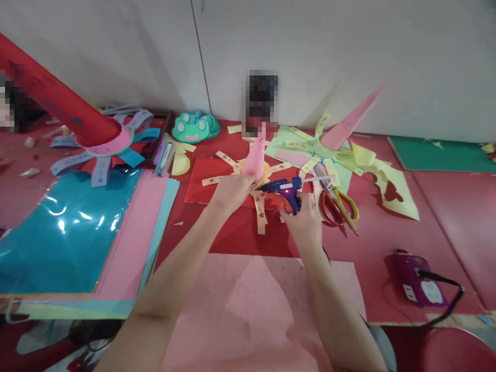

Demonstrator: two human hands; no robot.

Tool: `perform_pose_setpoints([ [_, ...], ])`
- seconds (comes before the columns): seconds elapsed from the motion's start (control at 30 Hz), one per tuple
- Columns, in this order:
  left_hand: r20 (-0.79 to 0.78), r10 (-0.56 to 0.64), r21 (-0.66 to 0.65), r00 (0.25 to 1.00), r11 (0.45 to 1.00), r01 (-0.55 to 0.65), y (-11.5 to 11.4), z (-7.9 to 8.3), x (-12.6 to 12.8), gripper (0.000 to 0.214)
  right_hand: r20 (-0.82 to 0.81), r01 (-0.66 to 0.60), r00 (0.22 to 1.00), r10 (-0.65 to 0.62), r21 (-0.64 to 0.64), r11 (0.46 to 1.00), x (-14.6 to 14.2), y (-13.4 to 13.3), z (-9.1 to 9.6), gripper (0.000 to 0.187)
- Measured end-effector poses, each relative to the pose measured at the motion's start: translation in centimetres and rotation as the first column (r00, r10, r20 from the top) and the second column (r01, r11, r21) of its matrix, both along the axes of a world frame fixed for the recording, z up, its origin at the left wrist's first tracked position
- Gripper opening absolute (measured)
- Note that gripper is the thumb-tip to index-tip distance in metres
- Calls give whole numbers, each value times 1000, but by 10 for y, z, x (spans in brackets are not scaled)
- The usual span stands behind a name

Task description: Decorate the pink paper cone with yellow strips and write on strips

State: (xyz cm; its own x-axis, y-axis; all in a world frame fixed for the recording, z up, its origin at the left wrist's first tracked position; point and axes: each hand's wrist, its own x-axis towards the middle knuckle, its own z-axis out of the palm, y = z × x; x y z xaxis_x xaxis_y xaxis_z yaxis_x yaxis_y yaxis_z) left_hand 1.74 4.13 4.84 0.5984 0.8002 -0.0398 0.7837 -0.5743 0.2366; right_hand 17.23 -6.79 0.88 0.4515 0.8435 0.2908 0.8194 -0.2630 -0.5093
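Note:
My right hand [306, 217] is wrapped round the handle of a blue hot glue gun [282, 187]. A red light glows on the gun, and a white glue stick [320, 178] sticks out of its back. The nozzle points left, close to the base of a pink paper cone [254, 160]. My left hand [239, 190] is closed at the foot of that cone; its fingertips are partly hidden. Around the cone spread a yellow scalloped paper ring and cream paper strips [260, 212] printed with stars. They lie over a red board [205, 178].
Right of the gun lie scissors [332, 206] and a pencil [346, 214]. Behind stands another pink cone [352, 119] with yellow strips. At left are a red tube [62, 93], green frog cutouts [194, 128] and a blue sheet [73, 222]. A purple power box [418, 279] sits at right.

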Motion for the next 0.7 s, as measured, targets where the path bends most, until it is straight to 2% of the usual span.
perform_pose_setpoints([
  [0.7, 15, 12, -18, 1000, 1000, -12, 0, 2, 0, 24, -68, -10, 998, 7, -49, 999, 0, -1, 3, 31],
])
